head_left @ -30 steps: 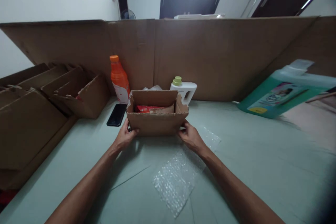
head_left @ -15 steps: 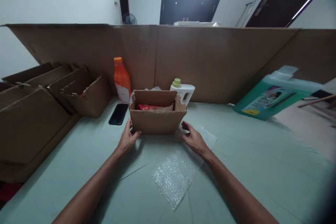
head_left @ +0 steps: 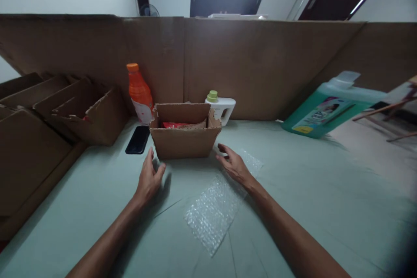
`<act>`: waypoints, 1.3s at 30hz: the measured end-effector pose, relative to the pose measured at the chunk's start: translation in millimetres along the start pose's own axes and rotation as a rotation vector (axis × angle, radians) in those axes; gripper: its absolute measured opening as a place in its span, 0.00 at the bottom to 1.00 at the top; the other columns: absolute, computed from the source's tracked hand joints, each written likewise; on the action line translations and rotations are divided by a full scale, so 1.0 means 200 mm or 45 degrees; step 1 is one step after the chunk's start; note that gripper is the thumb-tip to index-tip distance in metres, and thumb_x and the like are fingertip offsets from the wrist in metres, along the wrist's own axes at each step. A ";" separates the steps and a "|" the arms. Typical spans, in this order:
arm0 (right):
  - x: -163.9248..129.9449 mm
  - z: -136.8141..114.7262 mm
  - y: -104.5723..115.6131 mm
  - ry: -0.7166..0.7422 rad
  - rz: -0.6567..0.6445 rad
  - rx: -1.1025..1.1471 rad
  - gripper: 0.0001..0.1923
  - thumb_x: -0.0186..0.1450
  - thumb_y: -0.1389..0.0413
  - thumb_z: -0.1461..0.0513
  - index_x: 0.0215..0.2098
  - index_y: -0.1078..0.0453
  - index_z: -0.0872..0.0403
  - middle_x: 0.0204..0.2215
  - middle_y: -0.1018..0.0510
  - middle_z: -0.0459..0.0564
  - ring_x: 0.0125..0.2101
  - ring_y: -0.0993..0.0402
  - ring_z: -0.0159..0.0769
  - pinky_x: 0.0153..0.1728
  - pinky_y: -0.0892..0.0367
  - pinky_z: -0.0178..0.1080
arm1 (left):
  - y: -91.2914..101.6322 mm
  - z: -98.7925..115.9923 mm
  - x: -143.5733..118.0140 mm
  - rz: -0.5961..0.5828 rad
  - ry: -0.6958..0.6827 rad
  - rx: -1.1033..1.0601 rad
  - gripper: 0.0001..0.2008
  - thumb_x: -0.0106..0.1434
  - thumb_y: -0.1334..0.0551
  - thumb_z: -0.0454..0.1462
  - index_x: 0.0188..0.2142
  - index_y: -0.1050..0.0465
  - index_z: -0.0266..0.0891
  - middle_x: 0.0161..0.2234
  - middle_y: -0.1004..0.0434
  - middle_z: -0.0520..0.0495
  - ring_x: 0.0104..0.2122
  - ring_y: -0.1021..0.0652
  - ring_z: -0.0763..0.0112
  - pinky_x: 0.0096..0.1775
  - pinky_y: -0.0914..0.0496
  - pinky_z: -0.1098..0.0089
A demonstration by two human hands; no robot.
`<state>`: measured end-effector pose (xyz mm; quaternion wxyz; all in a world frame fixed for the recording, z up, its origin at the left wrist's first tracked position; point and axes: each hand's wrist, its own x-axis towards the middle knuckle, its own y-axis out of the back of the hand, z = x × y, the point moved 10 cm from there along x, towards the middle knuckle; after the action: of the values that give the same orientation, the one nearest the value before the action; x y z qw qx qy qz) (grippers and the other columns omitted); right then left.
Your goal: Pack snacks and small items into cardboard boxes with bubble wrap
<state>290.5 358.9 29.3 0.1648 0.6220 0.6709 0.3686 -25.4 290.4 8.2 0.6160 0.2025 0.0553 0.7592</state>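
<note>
A small open-topped cardboard box (head_left: 185, 143) stands in the middle of the green-covered surface, with a red packet (head_left: 179, 125) partly showing inside. My left hand (head_left: 150, 178) is just off the box's lower left corner, thumb and fingers apart, holding nothing. On the other side my right hand (head_left: 233, 163) hovers near the lower right corner, fingers slightly curled and spread, also empty. Under and in front of the right hand lies a sheet of bubble wrap (head_left: 215, 210). A black phone (head_left: 137, 140) rests flat to the left of the box.
Behind the box stand an orange bottle (head_left: 140, 95) and a white jug with a green cap (head_left: 224, 107). Several cardboard bins (head_left: 97, 117) line the left. A large green liquid jug (head_left: 329, 108) appears tilted at right. A cardboard wall (head_left: 260, 65) runs along the back.
My left hand has drawn back from the box's left side, where it was touching. My right hand stays close to the right corner. The whole view has shifted slightly.
</note>
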 end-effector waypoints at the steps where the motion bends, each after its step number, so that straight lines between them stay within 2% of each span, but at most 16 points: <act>1: -0.06 0.03 0.06 0.001 0.022 -0.032 0.23 0.66 0.47 0.54 0.57 0.29 0.52 0.56 0.23 0.56 0.54 0.26 0.48 0.52 0.28 0.50 | -0.02 0.01 -0.10 -0.038 -0.036 0.106 0.35 0.65 0.40 0.40 0.69 0.49 0.45 0.66 0.41 0.36 0.66 0.39 0.51 0.65 0.44 0.46; 4: -0.23 0.13 0.18 0.001 0.058 -0.134 0.22 0.65 0.46 0.53 0.55 0.28 0.51 0.57 0.24 0.57 0.58 0.30 0.51 0.60 0.36 0.57 | -0.21 0.13 -0.43 -0.324 -0.291 0.404 0.29 0.65 0.40 0.39 0.65 0.39 0.45 0.64 0.37 0.36 0.65 0.38 0.46 0.62 0.41 0.41; 6: -0.32 0.17 0.20 0.001 0.060 -0.189 0.23 0.64 0.45 0.53 0.55 0.27 0.52 0.57 0.25 0.59 0.59 0.30 0.54 0.61 0.39 0.61 | -0.36 0.23 -0.60 -0.503 -0.426 0.526 0.28 0.63 0.39 0.37 0.63 0.36 0.43 0.63 0.36 0.35 0.65 0.39 0.43 0.61 0.39 0.39; 9: -0.42 0.14 0.13 0.059 0.009 -0.336 0.22 0.66 0.46 0.54 0.56 0.27 0.53 0.59 0.26 0.61 0.59 0.31 0.56 0.59 0.37 0.63 | -0.51 0.36 -0.72 -0.626 -0.499 0.666 0.24 0.59 0.38 0.32 0.57 0.30 0.40 0.60 0.33 0.35 0.61 0.35 0.44 0.58 0.35 0.42; 11: -0.47 0.07 0.03 0.142 -0.041 -0.449 0.21 0.68 0.48 0.55 0.56 0.28 0.54 0.60 0.27 0.62 0.60 0.32 0.56 0.58 0.36 0.61 | -0.54 0.41 -0.74 -0.636 -0.489 0.718 0.19 0.59 0.40 0.28 0.50 0.26 0.38 0.53 0.28 0.36 0.53 0.30 0.49 0.54 0.31 0.46; 14: -0.54 -0.07 -0.11 0.287 -0.108 -0.480 0.21 0.70 0.49 0.57 0.58 0.29 0.56 0.61 0.29 0.62 0.61 0.33 0.53 0.58 0.35 0.58 | -0.47 0.43 -0.78 -0.594 -0.430 0.714 0.14 0.59 0.45 0.25 0.40 0.25 0.38 0.42 0.25 0.40 0.43 0.28 0.57 0.46 0.28 0.54; 18: -0.60 -0.34 -0.29 0.509 -0.276 -0.335 0.21 0.70 0.48 0.61 0.60 0.31 0.56 0.62 0.30 0.62 0.62 0.35 0.49 0.60 0.35 0.55 | -0.30 0.41 -0.95 -0.588 -0.367 0.644 0.14 0.57 0.43 0.26 0.40 0.26 0.40 0.39 0.26 0.43 0.38 0.27 0.60 0.41 0.28 0.59; 21: -0.63 -0.57 -0.45 0.657 -0.449 -0.235 0.21 0.69 0.46 0.62 0.60 0.31 0.56 0.63 0.31 0.60 0.63 0.36 0.47 0.62 0.37 0.53 | -0.20 0.35 -1.08 -0.660 -0.298 0.683 0.16 0.55 0.41 0.26 0.41 0.25 0.42 0.37 0.26 0.45 0.36 0.25 0.63 0.39 0.29 0.65; 23: -0.64 -0.69 -0.53 0.732 -0.532 -0.196 0.20 0.69 0.45 0.62 0.59 0.31 0.56 0.63 0.31 0.59 0.63 0.36 0.47 0.63 0.39 0.51 | -0.16 0.31 -1.13 -0.744 -0.232 0.764 0.16 0.53 0.41 0.24 0.37 0.25 0.43 0.36 0.25 0.47 0.34 0.24 0.65 0.36 0.29 0.69; 26: -0.65 -0.79 -0.59 0.781 -0.592 -0.155 0.20 0.69 0.44 0.60 0.59 0.31 0.55 0.62 0.30 0.59 0.62 0.36 0.46 0.63 0.39 0.50 | -0.11 0.29 -1.15 -0.905 -0.155 0.758 0.14 0.55 0.40 0.25 0.34 0.24 0.45 0.34 0.23 0.49 0.33 0.22 0.66 0.34 0.28 0.71; 28: -0.63 -0.78 -0.57 0.766 -0.556 -0.124 0.20 0.69 0.45 0.60 0.59 0.31 0.54 0.62 0.29 0.59 0.62 0.35 0.46 0.61 0.37 0.51 | -0.03 0.32 -1.13 -0.927 -0.112 0.647 0.16 0.59 0.37 0.30 0.43 0.22 0.50 0.39 0.21 0.49 0.37 0.20 0.64 0.37 0.25 0.70; 30: -0.59 -0.73 -0.48 0.737 -0.454 -0.096 0.19 0.69 0.46 0.61 0.58 0.30 0.54 0.61 0.28 0.60 0.60 0.33 0.46 0.59 0.36 0.53 | 0.07 0.35 -1.08 -0.880 -0.054 0.566 0.23 0.62 0.35 0.37 0.56 0.28 0.58 0.48 0.21 0.48 0.43 0.20 0.61 0.43 0.23 0.66; 32: -0.52 -0.65 -0.36 0.680 -0.312 -0.071 0.17 0.70 0.48 0.61 0.55 0.29 0.52 0.59 0.26 0.59 0.59 0.31 0.47 0.58 0.35 0.54 | 0.15 0.35 -0.99 -0.837 -0.003 0.536 0.26 0.64 0.35 0.42 0.61 0.33 0.62 0.53 0.23 0.47 0.48 0.21 0.59 0.46 0.23 0.63; 34: -0.40 -0.52 -0.21 0.511 -0.150 -0.016 0.16 0.69 0.48 0.59 0.53 0.27 0.50 0.57 0.24 0.57 0.57 0.29 0.47 0.58 0.35 0.55 | 0.17 0.34 -0.83 -0.776 0.009 0.484 0.24 0.65 0.37 0.43 0.60 0.32 0.59 0.50 0.22 0.46 0.47 0.21 0.59 0.46 0.24 0.61; 36: -0.27 -0.37 -0.10 0.288 -0.009 0.053 0.17 0.67 0.47 0.57 0.53 0.27 0.50 0.56 0.24 0.57 0.56 0.28 0.48 0.57 0.34 0.54 | 0.17 0.31 -0.59 -0.594 0.022 0.380 0.25 0.65 0.39 0.43 0.62 0.34 0.51 0.48 0.24 0.44 0.44 0.22 0.60 0.46 0.25 0.59; 39: -0.09 -0.22 -0.05 0.089 0.087 0.113 0.25 0.64 0.45 0.56 0.58 0.32 0.55 0.54 0.23 0.61 0.52 0.25 0.51 0.49 0.28 0.52 | 0.19 0.19 -0.20 -0.125 0.120 0.170 0.35 0.61 0.37 0.42 0.66 0.42 0.43 0.56 0.30 0.37 0.47 0.24 0.57 0.46 0.26 0.55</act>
<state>257.0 330.3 47.3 0.1008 0.6380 0.6703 0.3653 -38.2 236.8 46.4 0.6342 0.2042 0.1445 0.7315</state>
